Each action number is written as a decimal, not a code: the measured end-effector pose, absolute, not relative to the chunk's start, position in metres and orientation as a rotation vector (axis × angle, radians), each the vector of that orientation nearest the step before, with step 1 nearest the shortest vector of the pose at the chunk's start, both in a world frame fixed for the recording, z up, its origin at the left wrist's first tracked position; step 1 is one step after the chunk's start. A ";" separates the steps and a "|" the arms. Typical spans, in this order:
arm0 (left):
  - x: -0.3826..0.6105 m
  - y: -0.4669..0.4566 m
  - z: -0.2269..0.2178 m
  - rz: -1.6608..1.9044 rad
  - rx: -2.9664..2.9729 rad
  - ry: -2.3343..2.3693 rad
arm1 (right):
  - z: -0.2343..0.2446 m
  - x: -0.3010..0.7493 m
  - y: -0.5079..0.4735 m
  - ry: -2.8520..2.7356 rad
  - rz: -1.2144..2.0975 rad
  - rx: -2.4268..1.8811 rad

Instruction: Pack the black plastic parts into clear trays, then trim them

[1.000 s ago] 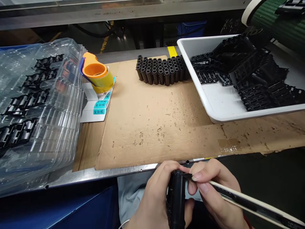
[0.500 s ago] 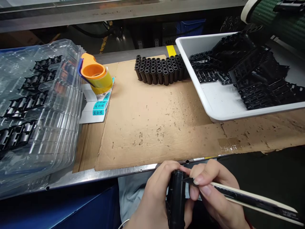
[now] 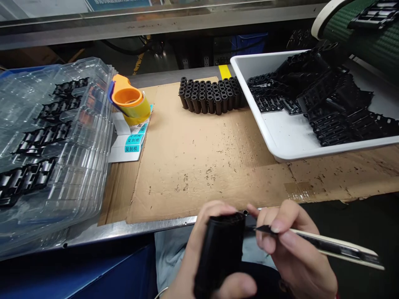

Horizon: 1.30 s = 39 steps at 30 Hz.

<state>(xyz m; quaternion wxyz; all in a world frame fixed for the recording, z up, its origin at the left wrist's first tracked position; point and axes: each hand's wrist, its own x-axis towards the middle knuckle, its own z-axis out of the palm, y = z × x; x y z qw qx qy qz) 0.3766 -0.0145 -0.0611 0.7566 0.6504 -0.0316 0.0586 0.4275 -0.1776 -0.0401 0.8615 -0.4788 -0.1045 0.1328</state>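
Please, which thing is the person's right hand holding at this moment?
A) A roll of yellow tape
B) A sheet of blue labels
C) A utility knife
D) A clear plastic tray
C. The right hand pinches the utility knife by its pale handle, its dark blade pointing toward the black plastic part held in the left hand.

The left hand (image 3: 199, 232) is positioned at lower centre of the view, with the wrist low and the palm turned toward the right hand. Its fingers (image 3: 215, 207) curl over in a closed grip, and the thumb (image 3: 238, 286) lies low at the front. The right hand (image 3: 293, 249) is raised just beside it, with the wrist angled down and outward. Its fingertips (image 3: 276, 226) are drawn together in a pencil-style pinch
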 end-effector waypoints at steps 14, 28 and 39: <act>0.364 -0.017 -0.093 -0.374 0.214 0.134 | -0.054 0.426 -0.147 -0.323 0.039 -1.018; 0.359 -0.035 -0.087 -0.480 0.105 0.269 | -0.058 0.423 -0.146 -0.286 0.026 -1.047; 0.360 -0.037 -0.079 -0.482 -0.006 0.256 | -0.057 0.424 -0.152 -0.250 0.150 -0.983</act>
